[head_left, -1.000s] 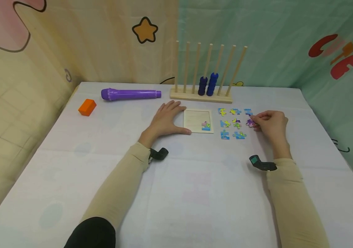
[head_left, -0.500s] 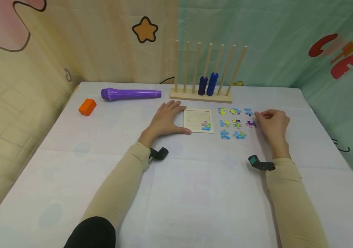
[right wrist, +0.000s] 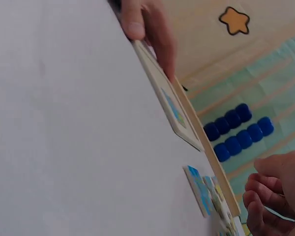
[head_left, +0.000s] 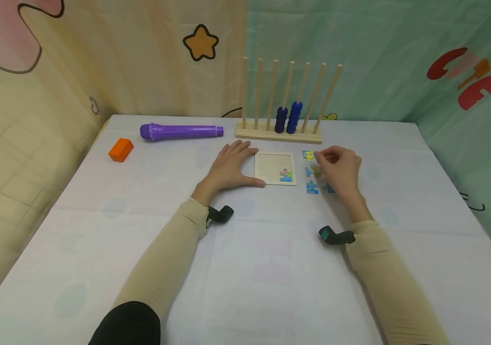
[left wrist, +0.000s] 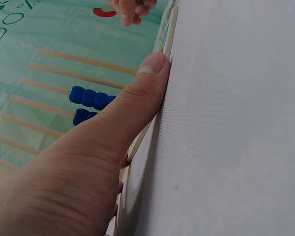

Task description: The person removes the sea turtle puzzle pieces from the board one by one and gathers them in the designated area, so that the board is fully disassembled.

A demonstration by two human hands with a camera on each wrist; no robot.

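My left hand (head_left: 230, 167) rests at the left side of a small wooden puzzle board (head_left: 267, 166), fingers spread, thumb at its lower edge. One pink, green and blue section (head_left: 286, 176) lies in the board's lower right corner. Over the loose jigsaw pieces hovers my right hand (head_left: 340, 170), fingers loosely curled, its tips near a yellow and blue jigsaw piece (head_left: 308, 155). Nothing shows between thumb and fingers in the right wrist view. A blue jigsaw piece (head_left: 312, 187) lies lower down; the hand hides several others.
Behind the board stands a wooden peg rack (head_left: 278, 135) with dark blue beads (head_left: 294, 118) on two pegs. A purple toy microphone (head_left: 182, 132) and an orange block (head_left: 120, 150) lie to the left on the white table (head_left: 245, 278).
My right hand first touches a purple jigsaw piece at the far right, then draws off it and moves left over the other pieces. The left hand stays at the board.
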